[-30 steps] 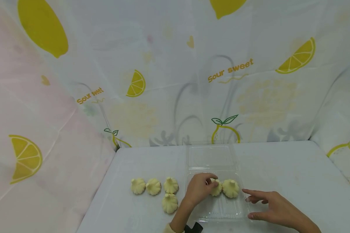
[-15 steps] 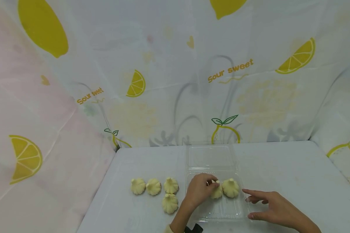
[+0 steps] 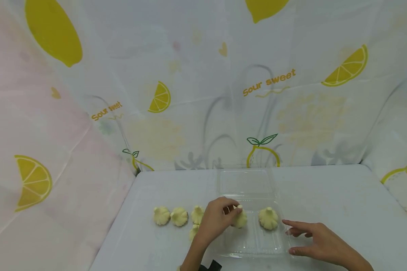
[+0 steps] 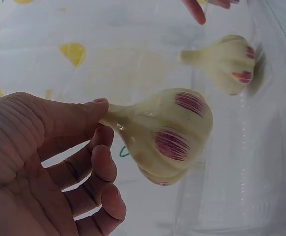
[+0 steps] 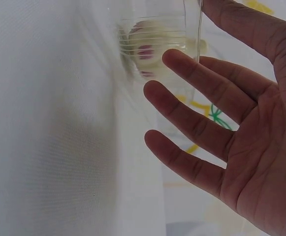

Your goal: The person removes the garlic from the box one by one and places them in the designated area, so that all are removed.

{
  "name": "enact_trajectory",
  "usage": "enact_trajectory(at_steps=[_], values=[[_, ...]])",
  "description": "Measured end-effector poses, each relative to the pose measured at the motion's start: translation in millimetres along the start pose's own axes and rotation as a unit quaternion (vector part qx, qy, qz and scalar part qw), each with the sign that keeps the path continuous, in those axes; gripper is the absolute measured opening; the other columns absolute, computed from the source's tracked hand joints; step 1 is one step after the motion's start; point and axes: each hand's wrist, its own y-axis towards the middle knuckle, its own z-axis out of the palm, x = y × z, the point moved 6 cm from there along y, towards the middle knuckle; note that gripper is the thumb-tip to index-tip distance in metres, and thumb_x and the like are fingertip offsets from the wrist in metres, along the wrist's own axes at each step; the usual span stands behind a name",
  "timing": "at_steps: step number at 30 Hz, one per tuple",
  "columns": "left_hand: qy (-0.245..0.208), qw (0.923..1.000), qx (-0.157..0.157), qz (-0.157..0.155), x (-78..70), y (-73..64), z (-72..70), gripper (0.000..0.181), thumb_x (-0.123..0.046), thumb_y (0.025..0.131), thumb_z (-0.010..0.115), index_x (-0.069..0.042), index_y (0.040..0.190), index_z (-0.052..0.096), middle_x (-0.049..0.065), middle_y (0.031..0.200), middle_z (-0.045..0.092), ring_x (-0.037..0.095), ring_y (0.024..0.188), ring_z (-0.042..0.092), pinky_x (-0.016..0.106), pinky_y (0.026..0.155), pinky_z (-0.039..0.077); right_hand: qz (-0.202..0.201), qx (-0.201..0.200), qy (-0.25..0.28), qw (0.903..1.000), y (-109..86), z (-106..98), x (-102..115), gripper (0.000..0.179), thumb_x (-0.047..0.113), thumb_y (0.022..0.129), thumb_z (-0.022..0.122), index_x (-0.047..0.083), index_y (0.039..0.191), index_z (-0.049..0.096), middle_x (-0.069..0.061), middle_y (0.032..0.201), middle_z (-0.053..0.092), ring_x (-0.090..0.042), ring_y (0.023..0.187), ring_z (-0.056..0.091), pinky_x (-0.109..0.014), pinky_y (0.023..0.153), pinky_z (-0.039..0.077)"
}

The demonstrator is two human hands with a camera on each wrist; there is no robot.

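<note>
My left hand [image 3: 213, 222] pinches a pale garlic bulb [image 4: 170, 135] by its stem between thumb and forefinger. Purple streaks mark the bulb, which is held over the left part of a clear plastic clamshell box [image 3: 247, 246]. A second garlic bulb [image 3: 268, 218] sits in the box at the back right, apart from the held one. At the box's right side is my right hand [image 3: 320, 241]. In the right wrist view, its fingers [image 5: 192, 123] are spread, with nothing gripped, and a bulb shows through the clear wall beyond them.
The box's lid [image 3: 245, 182] lies folded back toward the lemon-print curtain [image 3: 190, 131]. Left of the box, several more garlic bulbs [image 3: 179, 216] lie on the white table [image 3: 149, 248]; my left hand partly covers two of them.
The left hand has moved left with the pinched garlic bulb, which now stands apart from the other bulb in the box. My right hand has stayed in place.
</note>
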Motion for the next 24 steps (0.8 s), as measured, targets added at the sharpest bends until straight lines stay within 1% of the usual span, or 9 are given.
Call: enact_trajectory(at_steps=[5,8,11,16,20,22,24], values=[[-0.008,0.9998,-0.014,0.006,0.0,-6.7,-21.3,0.007,-0.013,0.088,0.075,-0.011,0.096,0.075,-0.009,0.078,0.062,0.004,0.068,0.054,0.022,0.062,0.049,0.003,0.002,0.002,1.0000,-0.8,-1,0,0.068,0.038,0.081,0.081,0.007,0.136,0.058,0.003,0.105,0.072,-0.006,0.092,0.066,-0.030,0.068,0.053],[-0.012,0.9997,-0.021,0.006,2.7,-11.1,-34.9,0.008,-0.012,0.088,0.075,-0.011,0.096,0.075,-0.010,0.078,0.062,0.006,0.069,0.055,0.024,0.062,0.050,0.006,0.004,0.002,1.0000,-0.9,-1,-1,0.068,0.038,0.081,0.081,0.006,0.136,0.058,0.003,0.105,0.072,-0.006,0.092,0.066,-0.030,0.068,0.053],[-0.006,0.9996,-0.025,0.006,6.5,-16.0,-48.6,0.008,-0.013,0.088,0.075,-0.012,0.096,0.075,-0.011,0.078,0.061,0.007,0.069,0.056,0.025,0.061,0.050,0.007,0.004,0.003,1.0000,-1.1,-1,-2,0.069,0.038,0.081,0.081,0.005,0.136,0.057,0.003,0.105,0.072,-0.006,0.092,0.066,-0.030,0.068,0.053],[0.017,0.9991,-0.038,0.010,15.4,-29.4,-71.8,0.009,-0.014,0.086,0.077,-0.016,0.094,0.075,-0.014,0.077,0.059,0.005,0.068,0.056,0.024,0.058,0.048,0.004,0.004,0.005,1.0000,-0.7,0,-3,0.068,0.038,0.081,0.081,0.007,0.137,0.058,0.004,0.106,0.072,-0.006,0.093,0.066,-0.030,0.069,0.053],[0.025,0.9985,-0.044,0.021,22.9,-40.3,-87.8,0.009,-0.014,0.086,0.078,-0.018,0.094,0.074,-0.015,0.076,0.059,0.005,0.068,0.055,0.024,0.055,0.048,0.004,0.002,0.002,1.0000,-0.3,1,-4,0.067,0.039,0.081,0.081,0.007,0.136,0.058,0.005,0.105,0.072,-0.006,0.093,0.066,-0.030,0.069,0.053],[0.023,0.9986,-0.044,0.018,27.4,-45.1,-95.1,0.009,-0.014,0.087,0.077,-0.018,0.095,0.074,-0.015,0.076,0.059,0.006,0.068,0.055,0.024,0.054,0.048,0.005,0.002,0.002,1.0000,0.0,1,-5,0.067,0.039,0.081,0.081,0.007,0.136,0.059,0.005,0.105,0.072,-0.006,0.093,0.066,-0.030,0.069,0.053],[0.024,0.9987,-0.044,0.008,32.5,-50.0,-102.3,0.009,-0.015,0.088,0.077,-0.019,0.095,0.074,-0.014,0.077,0.059,0.007,0.067,0.055,0.024,0.054,0.048,0.004,0.002,0.002,1.0000,0.1,1,-5,0.067,0.039,0.081,0.081,0.007,0.136,0.058,0.006,0.105,0.072,-0.006,0.093,0.065,-0.030,0.070,0.053]])
